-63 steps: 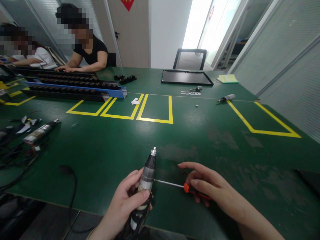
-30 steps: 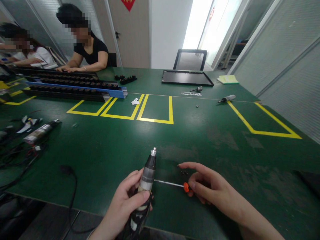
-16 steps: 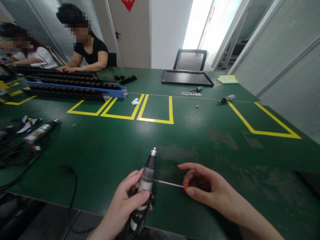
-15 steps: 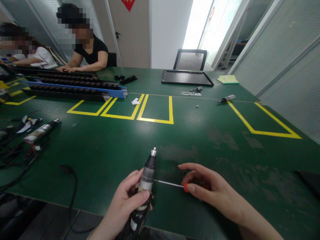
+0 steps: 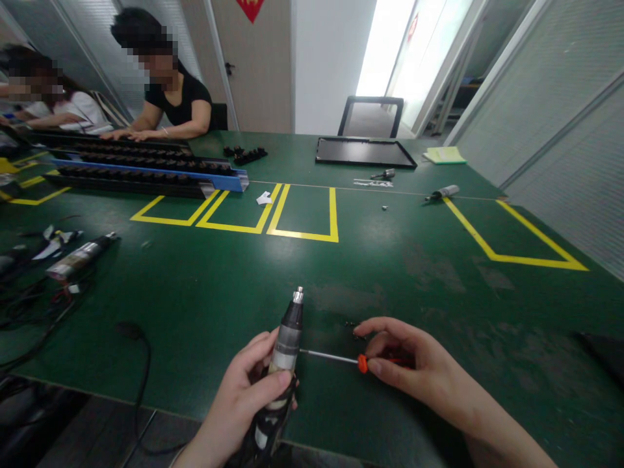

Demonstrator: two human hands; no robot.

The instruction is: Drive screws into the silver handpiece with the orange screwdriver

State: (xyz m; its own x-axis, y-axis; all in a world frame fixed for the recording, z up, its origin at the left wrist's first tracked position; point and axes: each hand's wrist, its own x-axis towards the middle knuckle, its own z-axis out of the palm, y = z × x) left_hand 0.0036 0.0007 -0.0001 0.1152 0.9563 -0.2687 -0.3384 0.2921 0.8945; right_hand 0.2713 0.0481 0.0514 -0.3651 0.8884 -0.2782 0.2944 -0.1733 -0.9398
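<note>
My left hand [image 5: 253, 383] is wrapped round an electric screwdriver [image 5: 286, 344] with a black nose and a silver tip that points away from me. My right hand [image 5: 409, 364] grips the red handle of a screwdriver [image 5: 331, 356], its fingers bent round the handle. The thin shaft lies level, and its end meets the right side of the electric tool's body. What sits at that contact point is too small to make out. Just beyond my right fingertips, several small dark screws [image 5: 351, 324] lie on the green table [image 5: 205, 325].
At left lie another electric screwdriver [image 5: 80, 255] and tangled cables [image 5: 36, 312]. Long trays of black parts [image 5: 146, 172] stand at the far left, where two people sit. Beyond are a black panel [image 5: 365, 153], a grey tool [image 5: 443, 192] and yellow tape outlines [image 5: 302, 235].
My right fingers have closed in further round the red handle, and the small screws behind them show more clearly. The electric screwdriver has shifted very slightly left.
</note>
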